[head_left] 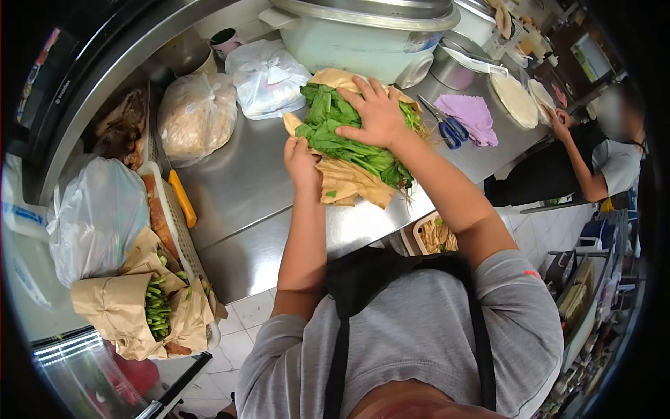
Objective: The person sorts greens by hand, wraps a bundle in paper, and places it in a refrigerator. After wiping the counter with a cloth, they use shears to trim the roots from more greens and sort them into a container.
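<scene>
A bunch of leafy greens lies on a sheet of brown paper on the steel counter. Its roots stick out at the right end. My right hand rests flat over the leaves with its fingers spread. At the bunch's left end, my left hand has its fingers closed on the paper's edge; part of the grip is hidden. Scissors with blue handles sit right of the greens, beside a purple cloth.
Behind the greens stands a large lidded tub. Two filled plastic bags are at the back left. A crate at left carries a yellow-handled tool and paper-wrapped green stems. A co-worker stands at right.
</scene>
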Demonstrator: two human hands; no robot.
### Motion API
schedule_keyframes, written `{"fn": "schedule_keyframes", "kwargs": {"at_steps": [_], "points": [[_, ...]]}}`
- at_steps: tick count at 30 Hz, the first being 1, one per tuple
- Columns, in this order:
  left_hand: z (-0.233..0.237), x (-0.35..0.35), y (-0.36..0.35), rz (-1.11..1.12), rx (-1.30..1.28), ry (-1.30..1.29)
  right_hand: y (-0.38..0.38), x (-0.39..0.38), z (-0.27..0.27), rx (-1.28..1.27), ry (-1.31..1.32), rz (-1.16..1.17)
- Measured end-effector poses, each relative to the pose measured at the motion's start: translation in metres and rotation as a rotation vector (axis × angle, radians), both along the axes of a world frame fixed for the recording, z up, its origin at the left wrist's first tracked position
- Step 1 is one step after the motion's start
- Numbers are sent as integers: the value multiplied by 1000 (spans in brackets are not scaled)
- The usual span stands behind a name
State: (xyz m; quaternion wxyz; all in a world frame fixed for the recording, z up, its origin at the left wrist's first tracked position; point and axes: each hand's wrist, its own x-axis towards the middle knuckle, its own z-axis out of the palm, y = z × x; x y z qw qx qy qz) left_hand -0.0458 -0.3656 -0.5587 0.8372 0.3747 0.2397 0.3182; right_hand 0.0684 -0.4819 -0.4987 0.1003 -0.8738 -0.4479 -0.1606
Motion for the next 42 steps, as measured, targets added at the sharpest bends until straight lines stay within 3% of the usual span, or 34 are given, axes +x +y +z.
{"fn": "schedule_keyframes", "kwargs": {"at_steps": [3,7,10,13,14,18,21,22,26,29,30,33,35,37,39,42], "points": [[-5,-4,4,0,-62,84,3,12,0,-40,0,-4],[-20,-9,2,-75,-231,13,4,23,-1,-44,50,-6],[20,-23,-31,-157,-437,-263,2,11,12,-111,35,6],[39,-29,-60,-267,-559,-209,-3,-3,19,-43,16,59],[34,-27,-62,-353,-493,-169,-6,-7,22,-31,34,71],[32,-21,-78,-501,-674,-274,-20,-13,27,-36,12,93],[11,-4,-115,-331,-499,-100,-29,3,15,-89,21,189],[4,3,-122,-369,-460,-148,-34,7,14,-77,-2,223],[23,10,-132,-402,-560,-156,-71,-3,24,265,-61,154],[13,5,-133,-395,-362,-87,-117,-43,-13,540,67,47],[11,-3,-132,-497,-425,-114,-129,-61,-35,482,115,3],[12,-33,-127,-498,-321,-57,-153,-90,-80,265,225,-59],[13,-54,-109,-297,-243,21,-161,-91,-93,175,265,-41],[23,-54,-91,139,-69,201,-164,-89,-102,162,283,11],[14,-42,-50,312,951,343,-166,-89,-104,116,340,10],[68,-1,-33,47,1731,320,-167,-80,-95,-23,378,32]]}}
